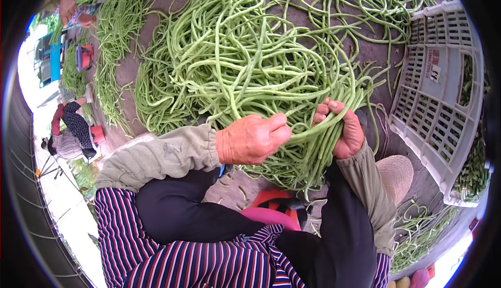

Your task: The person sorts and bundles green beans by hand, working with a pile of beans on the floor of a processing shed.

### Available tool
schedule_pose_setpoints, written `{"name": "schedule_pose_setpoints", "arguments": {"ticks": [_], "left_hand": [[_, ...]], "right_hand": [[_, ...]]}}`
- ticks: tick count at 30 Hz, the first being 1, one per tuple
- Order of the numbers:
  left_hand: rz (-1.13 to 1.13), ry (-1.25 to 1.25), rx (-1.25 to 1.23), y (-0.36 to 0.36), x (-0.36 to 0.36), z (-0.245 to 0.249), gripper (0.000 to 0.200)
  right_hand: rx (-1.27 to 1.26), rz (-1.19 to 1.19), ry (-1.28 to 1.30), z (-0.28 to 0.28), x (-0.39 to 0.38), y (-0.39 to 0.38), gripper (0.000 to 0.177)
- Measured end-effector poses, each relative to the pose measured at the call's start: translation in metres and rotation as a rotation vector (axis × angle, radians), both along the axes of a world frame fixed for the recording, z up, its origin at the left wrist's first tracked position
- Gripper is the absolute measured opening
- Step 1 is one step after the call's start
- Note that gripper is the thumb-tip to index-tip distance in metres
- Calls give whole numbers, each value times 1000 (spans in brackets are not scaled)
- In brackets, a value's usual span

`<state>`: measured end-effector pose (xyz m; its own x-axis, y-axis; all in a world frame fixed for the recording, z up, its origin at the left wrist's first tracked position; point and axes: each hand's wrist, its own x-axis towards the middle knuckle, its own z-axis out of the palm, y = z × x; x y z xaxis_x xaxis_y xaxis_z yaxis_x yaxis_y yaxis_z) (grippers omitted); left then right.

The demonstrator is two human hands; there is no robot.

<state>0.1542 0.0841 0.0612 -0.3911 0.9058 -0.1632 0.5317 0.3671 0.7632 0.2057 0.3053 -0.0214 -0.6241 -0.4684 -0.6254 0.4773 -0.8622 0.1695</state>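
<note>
A thick bundle of green long beans point(326, 144) is gripped in my right hand point(348, 134), its fingers curled around the stems. Just left of it, my left hand point(253, 138) is closed with the knuckles up; a long bean runs from its fist toward the bundle. Both hands are over the near edge of a big tangled pile of long beans point(245, 58) on the ground. The left fingertips are mostly hidden behind the hand.
A grey plastic crate point(436, 95) stands at the right, with greens behind it. A woven straw hat point(395, 178) lies beside my right forearm. More beans point(120, 32) lie in a row at the left. Other people's hands point(68, 7) work at upper left; another person point(73, 131) sits farther off.
</note>
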Motion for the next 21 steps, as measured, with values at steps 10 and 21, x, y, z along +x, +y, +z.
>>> {"name": "schedule_pose_setpoints", "arguments": {"ticks": [10,21], "left_hand": [[66,-38,-162,-34,4,5,20],[29,21,-188,-53,0,19,14]], "right_hand": [[-184,-202,-41,-19,6,12,16],[-79,-209,-87,-21,2,22,14]]}}
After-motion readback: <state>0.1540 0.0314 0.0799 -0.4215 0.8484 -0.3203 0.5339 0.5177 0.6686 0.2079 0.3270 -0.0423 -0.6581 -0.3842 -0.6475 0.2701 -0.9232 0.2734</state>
